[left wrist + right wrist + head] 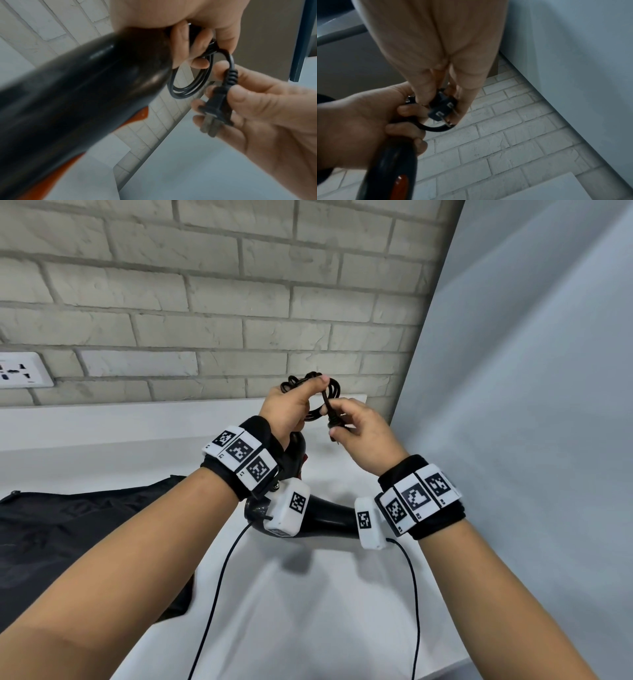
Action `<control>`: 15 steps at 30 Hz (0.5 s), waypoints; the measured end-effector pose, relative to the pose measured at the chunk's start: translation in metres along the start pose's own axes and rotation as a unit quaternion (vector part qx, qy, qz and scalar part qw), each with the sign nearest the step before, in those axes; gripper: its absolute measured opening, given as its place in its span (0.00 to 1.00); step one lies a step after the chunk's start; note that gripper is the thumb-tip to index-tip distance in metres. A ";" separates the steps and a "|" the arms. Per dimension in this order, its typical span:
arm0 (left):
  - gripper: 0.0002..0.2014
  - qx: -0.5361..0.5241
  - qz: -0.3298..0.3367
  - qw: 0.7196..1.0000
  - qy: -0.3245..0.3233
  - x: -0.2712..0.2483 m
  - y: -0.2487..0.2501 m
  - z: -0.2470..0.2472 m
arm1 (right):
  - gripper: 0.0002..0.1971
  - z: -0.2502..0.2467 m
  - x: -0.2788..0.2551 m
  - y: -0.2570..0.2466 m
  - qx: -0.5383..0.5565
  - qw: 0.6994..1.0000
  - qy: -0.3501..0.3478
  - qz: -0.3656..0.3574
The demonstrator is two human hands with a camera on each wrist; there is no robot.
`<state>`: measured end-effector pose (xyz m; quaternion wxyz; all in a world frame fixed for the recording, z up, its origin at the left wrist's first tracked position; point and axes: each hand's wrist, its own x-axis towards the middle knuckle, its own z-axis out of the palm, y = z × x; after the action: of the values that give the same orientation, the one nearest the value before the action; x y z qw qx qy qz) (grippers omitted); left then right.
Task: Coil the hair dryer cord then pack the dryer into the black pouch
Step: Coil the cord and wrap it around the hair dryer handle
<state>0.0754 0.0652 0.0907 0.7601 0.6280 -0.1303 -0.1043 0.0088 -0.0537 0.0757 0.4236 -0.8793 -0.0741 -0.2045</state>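
The hair dryer (318, 517) is held above the white counter (308, 594), its handle and the coiled cord (188, 86) clasped together in the left hand (287, 409); the plug (217, 106) is pinched between thumb and fingers of the right hand (363, 436). The black pouch (68, 542) lies at 9 o'clock of the dryer. The body is judged rigid, glossy and possibly slippery, best gripped at the handle; the cord is judged springy and best pinned at the loops. Plug prongs and loops are shown only in the wrist views; the pouch and the wall socket (24, 370) only in the head view
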 end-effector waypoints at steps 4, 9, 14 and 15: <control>0.10 -0.001 -0.003 1.000 -0.001 -0.003 -0.001 0.001 | 0.19 0.004 0.003 -0.002 0.024 0.997 0.072 -0.013; 0.10 -0.012 0.003 1.000 -0.016 -0.009 0.003 0.003 | 0.19 0.016 0.000 -0.004 0.089 0.982 0.159 -0.056; 0.13 -0.024 0.018 0.999 -0.012 -0.011 0.002 0.002 | 0.17 0.017 0.000 -0.010 0.062 0.981 0.164 -0.084; 0.15 -0.026 0.020 0.999 -0.009 -0.010 0.002 0.002 | 0.17 0.017 0.000 -0.011 0.064 0.981 0.165 -0.083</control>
<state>0.0650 0.0668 0.0923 0.7768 0.6045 -0.1473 -0.0978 0.0106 -0.0333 0.0742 0.4672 -0.7952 -0.0892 -0.3761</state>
